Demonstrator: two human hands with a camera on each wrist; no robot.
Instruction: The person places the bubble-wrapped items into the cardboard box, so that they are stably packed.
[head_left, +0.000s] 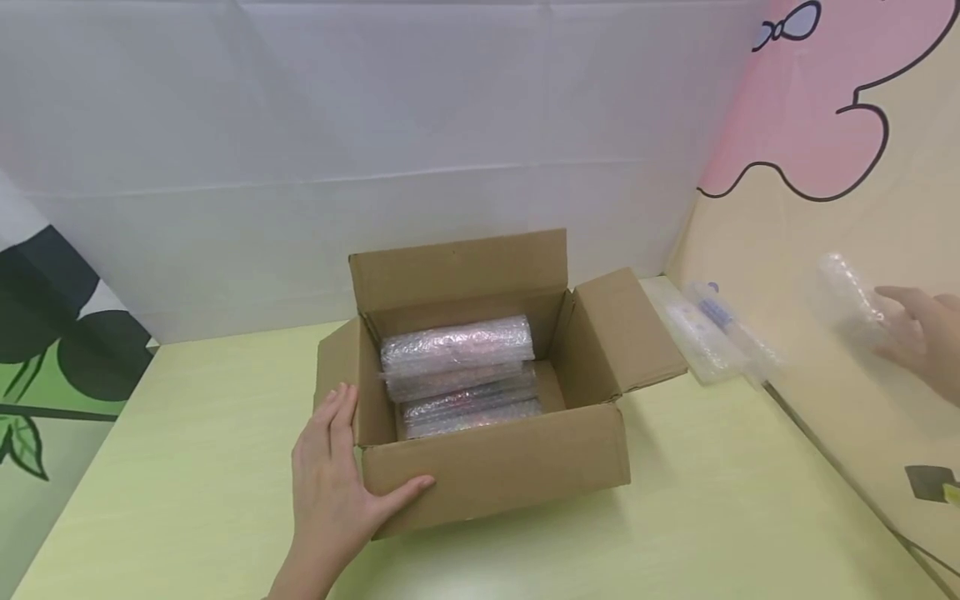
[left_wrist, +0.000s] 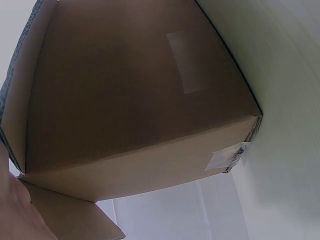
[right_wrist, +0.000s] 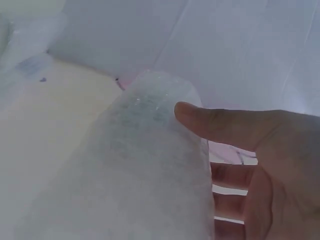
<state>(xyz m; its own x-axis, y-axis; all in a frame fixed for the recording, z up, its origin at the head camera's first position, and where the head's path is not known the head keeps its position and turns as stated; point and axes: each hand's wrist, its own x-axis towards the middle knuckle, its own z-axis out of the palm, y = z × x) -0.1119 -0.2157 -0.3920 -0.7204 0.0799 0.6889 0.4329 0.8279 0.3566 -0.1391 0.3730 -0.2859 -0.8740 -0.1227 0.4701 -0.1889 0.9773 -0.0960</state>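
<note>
An open cardboard box [head_left: 495, 458] stands on the table, holding several bubble-wrapped packets [head_left: 457, 346] laid side by side. At its near left corner my left hand [head_left: 330, 483] rests with fairly straight fingers, the thumb along the front flap and the fingers on the left flap. The left wrist view shows the box's outer side [left_wrist: 110, 90] close up. Far to the right, my right hand [head_left: 926, 337] holds a bubble-wrap packet [right_wrist: 145, 160] by one edge, thumb on top and fingers beneath, above the table's right side. What the packet contains cannot be made out.
Right of the box, more clear plastic packets [head_left: 701, 337] lie near the table's back right corner. A white cloth [head_left: 375, 108] hangs behind, and a printed cloth with a pink figure [head_left: 817, 125] hangs at the right. The box's right flap [head_left: 630, 333] sticks outward.
</note>
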